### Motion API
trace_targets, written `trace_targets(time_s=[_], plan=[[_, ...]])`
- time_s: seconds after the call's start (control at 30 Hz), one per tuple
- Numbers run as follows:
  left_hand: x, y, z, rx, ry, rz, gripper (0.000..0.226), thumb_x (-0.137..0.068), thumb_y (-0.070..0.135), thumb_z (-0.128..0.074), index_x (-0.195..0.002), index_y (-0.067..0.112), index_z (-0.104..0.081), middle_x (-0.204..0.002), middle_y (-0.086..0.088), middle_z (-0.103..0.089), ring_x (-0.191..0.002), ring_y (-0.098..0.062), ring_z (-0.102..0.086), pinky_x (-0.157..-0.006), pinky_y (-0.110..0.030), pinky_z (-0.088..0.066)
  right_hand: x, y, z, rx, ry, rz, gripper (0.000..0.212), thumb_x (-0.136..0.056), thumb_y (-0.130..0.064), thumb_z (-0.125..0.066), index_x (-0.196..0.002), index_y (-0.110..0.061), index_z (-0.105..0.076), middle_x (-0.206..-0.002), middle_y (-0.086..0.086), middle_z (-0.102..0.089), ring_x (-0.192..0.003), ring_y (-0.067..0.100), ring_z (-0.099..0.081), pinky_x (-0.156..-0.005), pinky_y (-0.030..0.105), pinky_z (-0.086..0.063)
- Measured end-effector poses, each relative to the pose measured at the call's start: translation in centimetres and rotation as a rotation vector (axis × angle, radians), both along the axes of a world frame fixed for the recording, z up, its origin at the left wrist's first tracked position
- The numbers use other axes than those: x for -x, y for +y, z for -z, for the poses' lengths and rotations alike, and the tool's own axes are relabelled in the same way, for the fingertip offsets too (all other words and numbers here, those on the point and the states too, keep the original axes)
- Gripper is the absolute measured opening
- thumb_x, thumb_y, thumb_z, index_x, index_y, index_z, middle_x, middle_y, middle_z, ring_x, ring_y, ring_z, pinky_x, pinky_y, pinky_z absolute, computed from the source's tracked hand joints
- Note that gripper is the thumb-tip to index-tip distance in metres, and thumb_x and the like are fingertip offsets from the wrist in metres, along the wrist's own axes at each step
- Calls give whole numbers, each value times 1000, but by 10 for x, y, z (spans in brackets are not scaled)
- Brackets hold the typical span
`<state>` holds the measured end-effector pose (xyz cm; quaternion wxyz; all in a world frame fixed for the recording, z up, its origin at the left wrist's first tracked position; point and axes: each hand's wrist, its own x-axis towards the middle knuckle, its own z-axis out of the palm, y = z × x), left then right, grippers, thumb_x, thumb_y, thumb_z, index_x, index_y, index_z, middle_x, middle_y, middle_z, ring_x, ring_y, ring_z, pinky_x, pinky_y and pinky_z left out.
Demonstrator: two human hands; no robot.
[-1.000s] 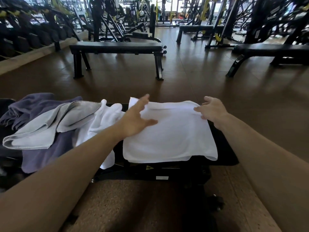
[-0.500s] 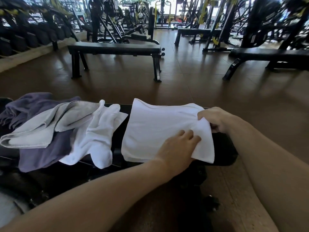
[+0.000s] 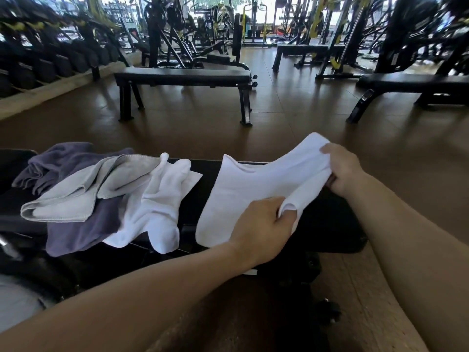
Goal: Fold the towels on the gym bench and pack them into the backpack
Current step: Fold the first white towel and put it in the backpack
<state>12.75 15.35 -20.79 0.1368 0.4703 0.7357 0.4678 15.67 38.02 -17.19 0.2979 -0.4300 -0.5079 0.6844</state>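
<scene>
My left hand (image 3: 261, 226) and right hand (image 3: 341, 170) each have a clenched grip on the right edge of the white towel (image 3: 243, 194), near corner in the left, far corner in the right. A moment ago that edge lay flat on the worktop (image 3: 330, 224); now it is lifted, while the towel's left part rests on the pad. I judge I am starting the next fold, right over left. The grey towel (image 3: 83, 191), purple towel (image 3: 76, 229) and another white towel (image 3: 157, 207) wait unfolded at the left.
</scene>
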Motion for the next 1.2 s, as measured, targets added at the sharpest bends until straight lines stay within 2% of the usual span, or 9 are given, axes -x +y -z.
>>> trace_targets(time_s=[0.13, 0.27, 0.47, 0.73, 0.87, 0.93, 1.07, 1.13, 1.2], plan=[[-8, 0, -11, -129, -221, -73, 46, -104, 27, -47, -59, 26, -57, -61, 14, -56, -65, -3, -57, -66, -21, -44, 0, -4, -24, 68, 219, 140, 22, -94, -24, -59, -112, -13, -62, -93, 4, -68, -78, 21, -68, -66, 30, -58], [-15, 5, -29, -156, -381, -209, 70, -107, 32, -46, -37, 24, -42, -39, 11, -36, -41, -5, -39, -56, -22, -33, -5, -6, -31, 127, 186, 201, 17, -94, -24, -49, -81, -15, -54, -63, 1, -48, -43, 13, -47, -44, 15, -37], [31, 4, -45, -286, -703, -484, 29, -106, 31, -42, -88, 26, -65, -94, 9, -71, -93, -11, -66, -86, -29, -52, -12, -13, -25, 30, -21, 25, 31, -88, -27, -50, -59, -16, -54, -54, -1, -63, -51, 14, -58, -52, 21, -43], [91, -15, -38, -202, -997, -696, 29, -101, 28, -45, -110, 17, -71, -111, -4, -75, -97, -23, -71, -89, -37, -58, 0, -27, -11, -541, -177, -28, 40, -88, -36, -55, -61, -16, -75, -124, -23, -62, -113, 1, -54, -88, 21, -36], [98, -26, -44, -175, -961, -612, 41, -102, 47, -50, -120, 14, -65, -113, -7, -74, -102, -27, -72, -95, -40, -55, 6, -29, -13, -420, -4, -121, 40, -91, -34, -63, -56, -18, -75, -90, -12, -76, -97, 10, -63, -89, 27, -47], [101, -32, -51, -133, -951, -468, 53, -93, 58, -61, -124, 15, -68, -114, -7, -76, -102, -26, -74, -95, -40, -55, 7, -29, -17, -370, 62, -115, 34, -86, -42, -73, -62, -21, -79, -87, -5, -77, -90, 14, -67, -86, 33, -51], [99, -41, -64, -93, -870, -490, 24, -98, 38, -65, -87, 27, -47, -108, -8, -73, -105, -27, -70, -101, -43, -52, 4, -22, -20, -362, 164, -207, 11, -82, -21, -83, -93, -19, -83, -107, 6, -78, -106, 22, -71, -89, 36, -57], [106, -39, -61, -129, -839, -522, 14, -102, 36, -59, -106, 31, -46, -107, -3, -69, -111, -28, -68, -104, -47, -51, -2, -17, -24, -328, 139, -344, 40, -83, -12, -80, -120, -26, -75, -118, 2, -74, -109, 22, -71, -85, 31, -59], [110, -41, -59, -145, -816, -539, 40, -102, 38, -57, -139, 26, -46, -122, 3, -64, -111, -23, -66, -105, -44, -51, -10, -11, -30, -279, 84, -462, 69, -81, -8, -79, -142, -32, -57, -126, 0, -69, -107, 21, -71, -79, 31, -60]])
